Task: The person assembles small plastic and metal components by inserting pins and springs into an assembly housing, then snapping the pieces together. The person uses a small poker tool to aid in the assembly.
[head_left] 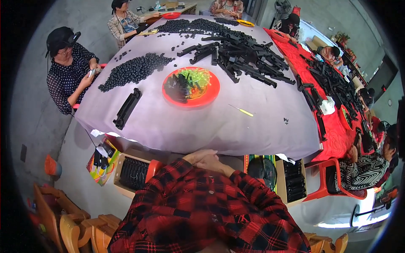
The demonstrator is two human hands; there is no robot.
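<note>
At the near edge of the table, my left hand (pixel 196 156) and my right hand (pixel 214 164) are folded together, closed with no object in them. Their overlap hides some of the fingers. Beyond them lies a thin tool with a yellow handle (pixel 246 112). A red plate (pixel 214 93) farther in holds black strips and small green and orange pieces. To its left, a single long black plastic part (pixel 128 109) rests on the cloth. A heap of small round black pieces (pixel 134 71) and a pile of long black parts (pixel 249 59) lie farther back.
A pale cloth (pixel 181 135) covers the table. Boxes of black parts (pixel 134 173) (pixel 294 179) stand below its near edge on both sides. One person (pixel 67 71) sits at the left side; others sit farther along and at the red-covered table (pixel 301 69) on the right.
</note>
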